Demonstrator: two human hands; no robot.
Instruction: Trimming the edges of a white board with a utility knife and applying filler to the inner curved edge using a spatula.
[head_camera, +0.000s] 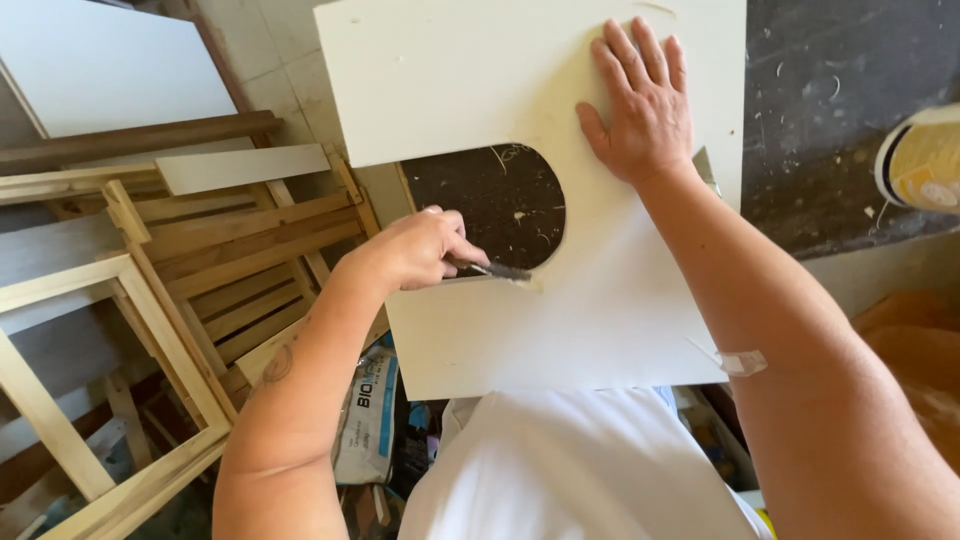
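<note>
Filing the round notch edge

The left hand (425, 250) grips a file (495, 270) on the white board (600, 310); the right hand (640, 105) presses flat, open.

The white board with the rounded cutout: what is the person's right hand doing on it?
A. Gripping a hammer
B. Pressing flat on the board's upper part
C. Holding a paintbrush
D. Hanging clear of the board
B: the right hand lies palm down, fingers spread, on the white board, while the left hand holds a dark slim tool at the cutout's edge.
</note>
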